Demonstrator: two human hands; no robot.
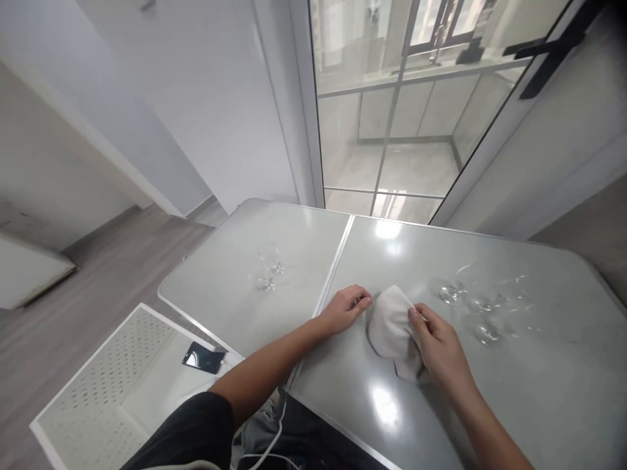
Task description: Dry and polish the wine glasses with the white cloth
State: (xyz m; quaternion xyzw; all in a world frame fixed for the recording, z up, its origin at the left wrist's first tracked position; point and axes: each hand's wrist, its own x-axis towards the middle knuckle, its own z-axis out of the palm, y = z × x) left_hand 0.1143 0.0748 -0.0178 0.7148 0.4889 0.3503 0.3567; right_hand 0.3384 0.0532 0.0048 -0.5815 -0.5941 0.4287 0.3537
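A pale cloth (pixel 392 323) hangs in folds over the tabletop, its lower part draped near the surface. My right hand (pixel 438 343) pinches the cloth at its right edge between thumb and fingers. Just left of the cloth is my left hand (pixel 347 308), its fingers curled in with the tips close to the cloth's edge. Whatever those fingers hold, if anything, cannot be made out. To the right of my right hand, several clear stemmed glasses (pixel 450 295) are grouped on the table. Two more clear glasses (pixel 265 282) stand on the left half.
The glossy grey table (pixel 313 228) has a metal seam across it. At lower left a phone (pixel 203 358) lies on a white perforated piece of furniture (pixel 112 365). A white cable (pixel 277 434) runs by the near edge. Behind the table is a glass door (pixel 392 130).
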